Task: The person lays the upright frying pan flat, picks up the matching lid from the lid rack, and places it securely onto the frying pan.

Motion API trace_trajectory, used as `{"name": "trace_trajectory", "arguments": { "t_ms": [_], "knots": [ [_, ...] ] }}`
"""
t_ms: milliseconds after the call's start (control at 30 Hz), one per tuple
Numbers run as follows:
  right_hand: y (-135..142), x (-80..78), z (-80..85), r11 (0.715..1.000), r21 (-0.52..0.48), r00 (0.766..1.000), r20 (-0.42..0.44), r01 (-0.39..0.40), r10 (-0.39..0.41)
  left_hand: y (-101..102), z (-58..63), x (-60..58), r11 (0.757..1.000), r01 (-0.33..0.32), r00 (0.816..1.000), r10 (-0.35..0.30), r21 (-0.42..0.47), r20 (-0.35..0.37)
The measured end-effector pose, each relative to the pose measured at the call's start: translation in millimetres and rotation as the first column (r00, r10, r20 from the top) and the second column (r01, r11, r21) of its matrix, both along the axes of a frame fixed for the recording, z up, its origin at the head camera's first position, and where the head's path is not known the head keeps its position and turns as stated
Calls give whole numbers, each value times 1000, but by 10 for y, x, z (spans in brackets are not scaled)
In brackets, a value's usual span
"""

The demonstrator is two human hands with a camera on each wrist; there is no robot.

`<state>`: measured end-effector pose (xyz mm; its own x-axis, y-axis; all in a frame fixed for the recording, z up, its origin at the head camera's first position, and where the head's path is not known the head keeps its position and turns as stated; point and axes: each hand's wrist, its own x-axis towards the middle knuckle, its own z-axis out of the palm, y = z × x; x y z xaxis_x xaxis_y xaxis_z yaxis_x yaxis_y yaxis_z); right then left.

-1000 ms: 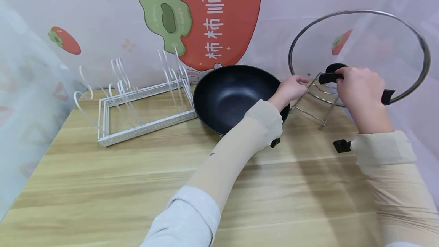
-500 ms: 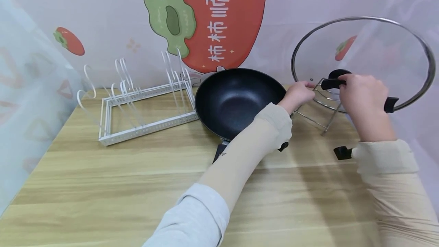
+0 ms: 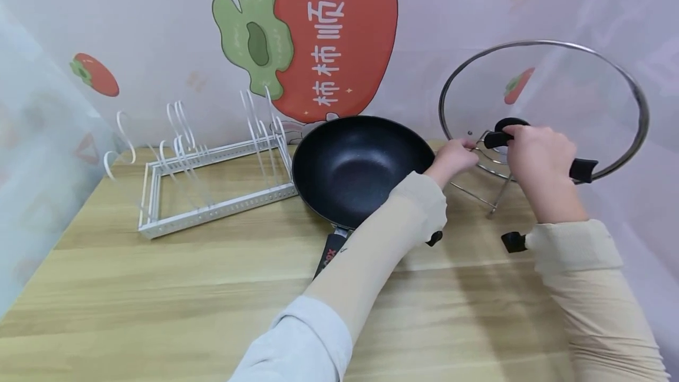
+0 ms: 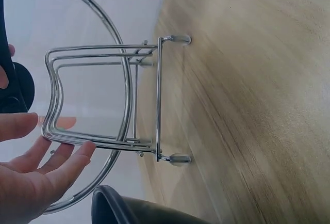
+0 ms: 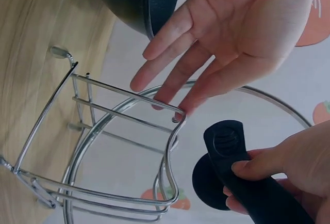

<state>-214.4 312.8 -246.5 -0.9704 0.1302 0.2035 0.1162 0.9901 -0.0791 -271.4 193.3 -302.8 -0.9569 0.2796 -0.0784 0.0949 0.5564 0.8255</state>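
Observation:
My right hand (image 3: 541, 164) grips the long black handle (image 5: 247, 177) of a large glass lid (image 3: 546, 44) with a steel rim. The lid stands upright, its rim passing between the wires of a chrome wire lid rack (image 4: 103, 145). My left hand (image 4: 46, 177) pinches an upper corner of this rack between thumb and fingers, its other fingers fairly straight along the wires. A black wok (image 3: 361, 170) stands left of the rack, and my left forearm reaches across its right side. Part of the wok's handle (image 3: 330, 249) is hidden behind that arm.
A white pan rack (image 3: 217, 211) with several upright hoops is left of the wok. All of this stands on a wood-grain table (image 3: 185, 311) against a printed wall cloth (image 3: 175, 22). Black camera mounts stick out at both wrists.
The lid has come down slightly in the rack, my right hand on its handle. My left hand has shifted right onto the rack's wire. The head view has tilted a little.

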Motion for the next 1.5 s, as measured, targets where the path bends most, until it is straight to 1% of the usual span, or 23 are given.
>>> {"name": "trace_trajectory", "arguments": {
  "t_ms": [133, 233, 433, 633, 767, 900, 1000, 1100, 1233, 1400, 1500],
  "knots": [
    [-34, -16, -17, 1000, 1, 1000, -4, -19, 19, -48, -33, 11, 1000, -12, 1000, 11, 29, 26],
    [-48, -26, 6, 1000, 2, 999, -17, -27, 27, -62, -11, 5, 999, -17, 999, 15, 50, 30],
    [-46, -36, 74, 1000, 3, 999, -24, -21, 21, -60, 67, -13, 999, -13, 1000, 12, 52, 25],
    [-15, 26, 97, 999, -6, 998, -46, -33, 33, -17, 82, -2, 999, -6, 999, 5, 50, 34],
    [-34, 30, 98, 999, -7, 998, -53, -38, 38, -32, 85, -4, 998, -11, 999, 9, 60, 36],
    [-56, 42, 82, 999, -5, 998, -39, -42, 42, -48, 66, 6, 998, -23, 999, 21, 58, 39],
    [-70, 63, 58, 999, -4, 999, -27, -46, 46, -56, 41, 24, 998, -32, 998, 29, 52, 57],
    [-80, 76, 44, 999, -8, 999, -12, -44, 44, -66, 19, 36, 999, -29, 998, 26, 45, 63],
    [-90, 83, 47, 999, -9, 999, -2, -35, 35, -72, 14, 41, 999, -25, 998, 23, 42, 56],
    [-117, 110, 35, 999, -14, 999, 12, -34, 34, -91, 4, 66, 998, -40, 996, 36, 51, 83],
    [-137, 121, 58, 999, -13, 999, 14, -36, 36, -110, 10, 66, 997, -38, 996, 33, 60, 79]
  ]
}}
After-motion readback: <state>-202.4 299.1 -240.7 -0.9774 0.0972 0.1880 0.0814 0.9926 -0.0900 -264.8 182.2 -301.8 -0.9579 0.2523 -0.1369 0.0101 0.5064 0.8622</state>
